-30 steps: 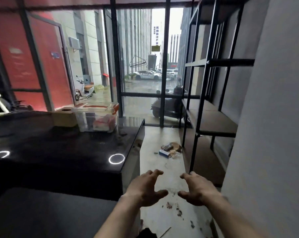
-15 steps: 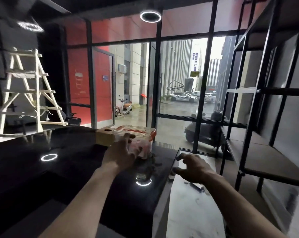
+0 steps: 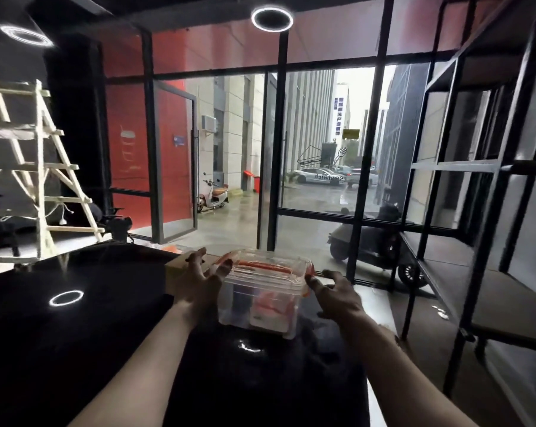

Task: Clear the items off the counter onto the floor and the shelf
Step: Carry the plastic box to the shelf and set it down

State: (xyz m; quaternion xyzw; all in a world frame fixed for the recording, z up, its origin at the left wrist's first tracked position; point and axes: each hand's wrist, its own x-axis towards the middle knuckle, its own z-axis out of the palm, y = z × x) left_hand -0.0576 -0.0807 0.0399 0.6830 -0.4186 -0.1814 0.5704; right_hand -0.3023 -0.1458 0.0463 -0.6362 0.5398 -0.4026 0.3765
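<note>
Flanking clear box (image 3: 262,295): both hands' grip.

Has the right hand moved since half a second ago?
Yes. The right hand has come in from beyond the counter edge to the right side of the clear box, fingers open at its lid corner.

I see a glossy black tabletop (image 3: 75,334), mirror-smooth, reflecting the ring lights. The box (image 3: 262,298) on it is clear shiny plastic with an orange plastic handle on the lid. The carton (image 3: 176,268) beside it looks like matt brown cardboard. The shelf (image 3: 476,272) has a matt black metal frame with dull brown boards. The ladder (image 3: 38,167) is pale bare wood.
</note>
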